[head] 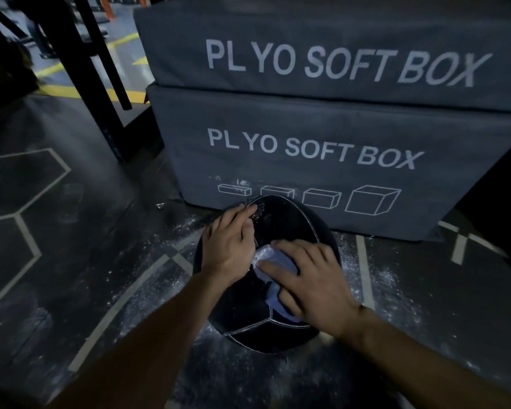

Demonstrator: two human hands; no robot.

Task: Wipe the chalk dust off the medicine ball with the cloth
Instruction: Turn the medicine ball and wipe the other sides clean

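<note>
A black medicine ball [289, 228] with white seams sits on the dark floor in front of the stacked boxes. White chalk specks show near its top left. My left hand [232, 243] rests flat on the ball's upper left side, fingers straight. My right hand [310, 281] presses a pale blue cloth [273, 261] onto the top of the ball, fingers spread over it. Part of the cloth hangs out under my right palm.
Two grey soft plyo boxes [322, 149] are stacked right behind the ball. Chalk dust is scattered over the floor [171, 246] around it. A black metal rack leg [101, 93] stands at the upper left. Yellow lines mark the floor further back.
</note>
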